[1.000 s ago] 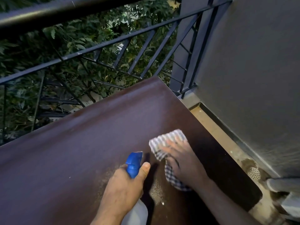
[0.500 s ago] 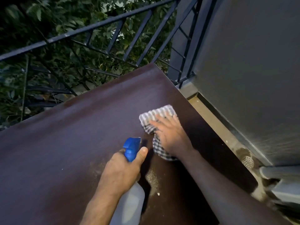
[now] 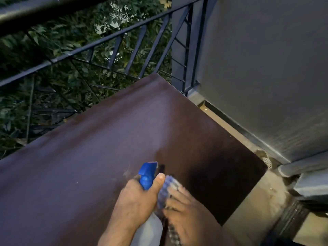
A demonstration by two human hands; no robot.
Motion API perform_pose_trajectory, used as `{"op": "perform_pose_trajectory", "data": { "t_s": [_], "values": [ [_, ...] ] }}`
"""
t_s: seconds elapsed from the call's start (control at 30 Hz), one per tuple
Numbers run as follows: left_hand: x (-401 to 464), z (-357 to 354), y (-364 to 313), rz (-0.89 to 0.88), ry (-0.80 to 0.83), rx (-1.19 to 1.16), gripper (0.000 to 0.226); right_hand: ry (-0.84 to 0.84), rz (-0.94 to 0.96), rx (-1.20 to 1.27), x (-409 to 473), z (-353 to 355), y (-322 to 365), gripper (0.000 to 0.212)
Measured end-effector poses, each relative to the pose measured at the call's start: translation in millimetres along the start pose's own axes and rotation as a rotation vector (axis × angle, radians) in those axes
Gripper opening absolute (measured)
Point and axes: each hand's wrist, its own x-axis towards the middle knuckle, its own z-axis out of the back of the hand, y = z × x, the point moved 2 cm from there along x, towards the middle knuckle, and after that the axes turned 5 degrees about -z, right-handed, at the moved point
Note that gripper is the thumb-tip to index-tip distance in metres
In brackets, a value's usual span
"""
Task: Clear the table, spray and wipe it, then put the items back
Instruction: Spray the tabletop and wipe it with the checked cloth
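Note:
A dark brown table (image 3: 106, 148) fills the lower left of the head view. My left hand (image 3: 134, 203) grips a spray bottle (image 3: 147, 176) with a blue trigger head and a pale body, thumb up along the head. Just right of it my right hand (image 3: 184, 215) presses flat on a checked cloth (image 3: 166, 189) that lies on the table near its front edge. The cloth is blurred and partly hidden under the hand. The two hands nearly touch.
A black metal railing (image 3: 99, 45) runs behind the table with leafy plants beyond. A grey wall (image 3: 266, 68) stands at the right. Between table and wall is a strip of tan floor (image 3: 248, 201) with a small drain (image 3: 267, 161).
My right hand has dragged the cloth back toward me and leftward, up against the spray bottle. The left hand keeps its hold on the bottle. The view has tilted.

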Motion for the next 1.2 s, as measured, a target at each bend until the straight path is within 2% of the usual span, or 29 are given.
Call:
{"op": "perform_pose_trajectory", "data": {
  "t_s": [0.07, 0.13, 0.2, 0.4, 0.57, 0.7, 0.83, 0.93, 1.1, 1.2],
  "values": [
    [-2.2, 2.1, -0.6, -0.006, 0.011, 0.015, 0.057, 0.029, -0.073, 0.06, 28.4, 9.3, -18.3, 0.045],
    [-0.8, 3.1, -2.8, -0.006, 0.011, 0.012, 0.057, 0.028, -0.183, -0.029, 61.3, 18.8, -46.4, 0.062],
    [3.2, 3.3, -6.0, -0.004, -0.01, 0.022, 0.056, 0.064, -0.303, -0.127, 95.6, 27.7, -79.2, 0.069],
    [13.6, 0.3, -9.3, -0.007, -0.013, 0.131, 0.069, -0.011, -0.492, 0.034, 142.1, 34.6, -120.2, 0.054],
    [3.6, -3.5, 1.7, -0.004, 0.035, 0.154, 0.072, -0.019, -0.529, 0.047, 110.2, 17.6, -96.0, 0.053],
    [-13.9, -0.8, 13.3, -0.038, 0.042, 0.106, 0.064, 0.086, -0.423, -0.116, 54.9, 0.1, -36.2, 0.059],
    [-32.7, 0.7, 28.6, -0.061, 0.083, 0.107, 0.063, 0.025, -0.287, -0.004, -2.4, -14.3, 30.1, 0.058],
    [-48.4, 0.2, 38.2, -0.067, 0.103, 0.124, 0.062, -0.11, -0.222, 0.036, -36.1, -27.8, 64.4, 0.044],
    [-64.9, -5.3, 45.5, -0.068, 0.162, 0.195, 0.069, -0.08, -0.261, -0.021, -35.3, -22.7, 58.9, 0.052],
    [-66.6, -8.1, 43.1, -0.086, 0.179, 0.183, 0.062, -0.029, -0.432, -0.104, -8.4, -6.6, 21.7, 0.057]
  ]
}}
